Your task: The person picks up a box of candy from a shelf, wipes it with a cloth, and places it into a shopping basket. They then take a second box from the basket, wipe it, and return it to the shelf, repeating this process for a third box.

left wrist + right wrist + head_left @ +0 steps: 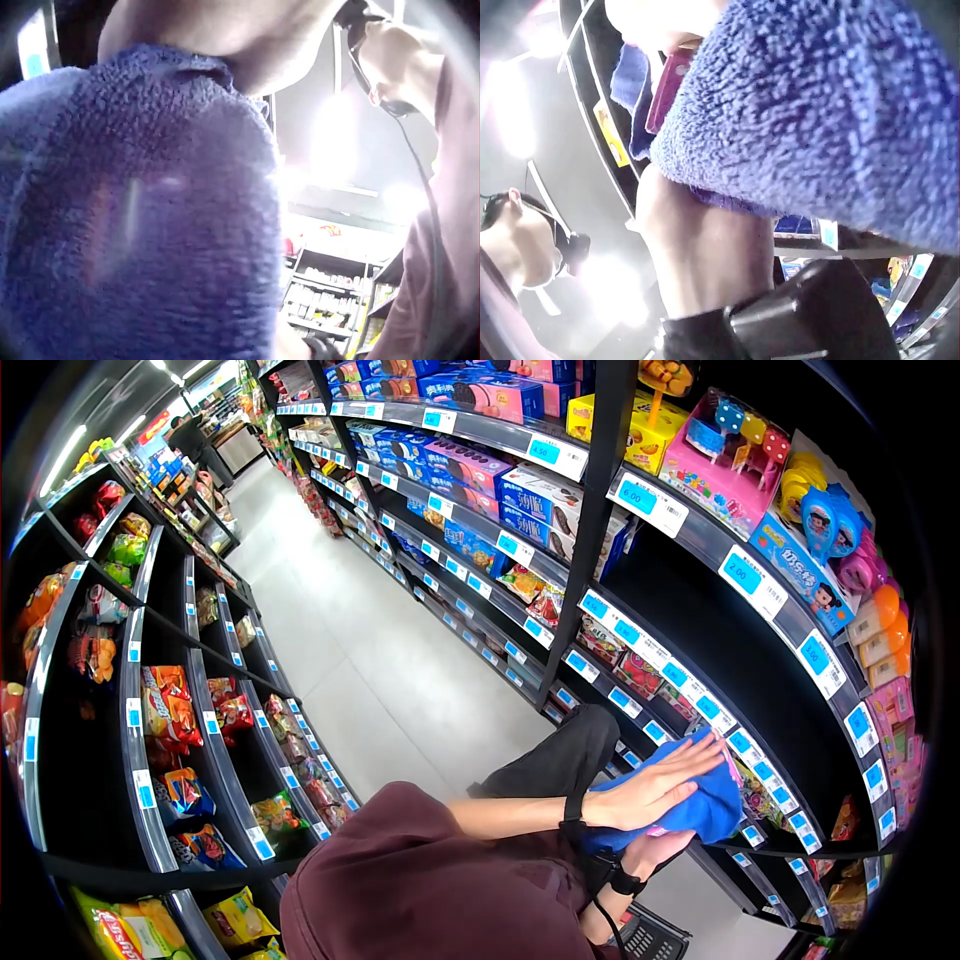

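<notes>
A blue terry towel (716, 807) is bunched between both hands at the right, in front of the shelves. My left hand (655, 788) lies flat over it, fingers extended toward the shelf. Below it, my right hand (658, 848) grips a pink flat package from underneath, its fingers mostly covered by the towel. In the right wrist view, a straight-edged strip of that pink package (669, 94) shows beside the towel's fold; the rest is hidden. Towel fabric fills much of the left wrist view, with the left palm (217, 37) above it.
Shelves with blue price tags (745, 575) curve along the right, bearing boxed biscuits (480, 398) and a pink toy box (725, 460). Bagged snacks (172, 705) fill parts of the left shelves. A grey aisle floor (400, 660) runs between. A black basket (655, 938) stands below the hands.
</notes>
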A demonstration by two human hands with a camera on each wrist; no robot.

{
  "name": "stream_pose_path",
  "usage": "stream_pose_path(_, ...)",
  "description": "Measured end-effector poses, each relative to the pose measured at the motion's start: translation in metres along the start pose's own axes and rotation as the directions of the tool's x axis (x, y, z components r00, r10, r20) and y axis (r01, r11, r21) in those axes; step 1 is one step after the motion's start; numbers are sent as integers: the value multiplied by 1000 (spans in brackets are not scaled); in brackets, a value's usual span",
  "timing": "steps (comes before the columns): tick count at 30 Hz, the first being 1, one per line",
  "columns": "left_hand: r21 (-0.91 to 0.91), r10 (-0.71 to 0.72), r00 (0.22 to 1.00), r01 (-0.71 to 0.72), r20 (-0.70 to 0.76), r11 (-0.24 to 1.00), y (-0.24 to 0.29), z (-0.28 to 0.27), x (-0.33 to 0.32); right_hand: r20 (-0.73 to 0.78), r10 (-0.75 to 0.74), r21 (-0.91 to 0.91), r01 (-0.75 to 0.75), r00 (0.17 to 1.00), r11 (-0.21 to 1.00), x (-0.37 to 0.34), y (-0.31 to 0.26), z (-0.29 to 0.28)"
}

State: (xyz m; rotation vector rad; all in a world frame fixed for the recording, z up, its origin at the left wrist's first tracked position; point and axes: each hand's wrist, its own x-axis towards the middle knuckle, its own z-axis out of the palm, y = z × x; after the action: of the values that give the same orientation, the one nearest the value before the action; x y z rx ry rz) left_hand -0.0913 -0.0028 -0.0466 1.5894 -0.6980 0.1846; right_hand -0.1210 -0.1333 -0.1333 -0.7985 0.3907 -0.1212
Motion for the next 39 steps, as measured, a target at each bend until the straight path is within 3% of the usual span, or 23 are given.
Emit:
stream_pose_path(5,-204,-131,989,114,-72,972,-9,9,-14,-17,17,-17,-17,1000,1000,3,1,-19)
stream_pose_path(9,-114,-129,985,116,-116,987,0,10,-18,73,43,-180,-30,996,983,6,-2,-30)
stream_pose_path(11,-359,-333,942,326,43,875,5,3,-15,68,46,-153,-35,997,988,2,-5,-29)
stream_pose_path(13,-354,-282,957,287,67,890,3,4,-13,133,55,-5,-55,990,998,6,-2,-36)
stream_pose_path(15,-208,34,999,-37,-20,977,12,12,-14,131,45,8,-46,990,999,7,0,-42)
stream_pose_path(16,-79,162,985,-157,59,984,14,14,-11,126,32,-6,-32,991,999,6,2,-43)
stream_pose_path(17,199,183,966,-219,183,955,9,20,-15,118,17,-33,-13,993,999,6,4,-44)
stream_pose_path(19,475,167,964,-248,207,844,17,26,-16,113,-18,-73,26,993,997,3,5,-43)
stream_pose_path(21,524,183,970,-242,162,817,4,27,-10,132,-64,-99,78,989,992,2,6,-40)
stream_pose_path(23,449,122,985,-163,119,879,-2,22,1,170,-129,-133,152,977,979,2,8,-38)
stream_pose_path(25,383,146,985,-172,95,908,-4,11,9,208,-175,-176,213,962,961,4,8,-36)
stream_pose_path(27,264,148,989,-150,29,953,-5,5,13,278,-129,-278,208,952,938,6,5,-42)
stream_pose_path(29,257,114,993,-114,13,960,3,5,12,233,-257,-278,318,938,907,-2,0,-11)
stream_pose_path(31,273,69,992,-97,110,957,8,11,-1,130,-292,-248,316,948,916,-4,-8,1)
stream_pose_path(32,294,62,987,-104,149,950,5,16,-10,88,-335,-121,344,938,931,11,4,-21)
stream_pose_path(35,303,36,980,-95,194,948,-7,29,-43,-19,-500,-303,471,866,828,16,-23,2)
stream_pose_path(39,76,-73,994,67,79,995,-23,20,-63,-46,-456,-200,439,889,876,15,-38,5)
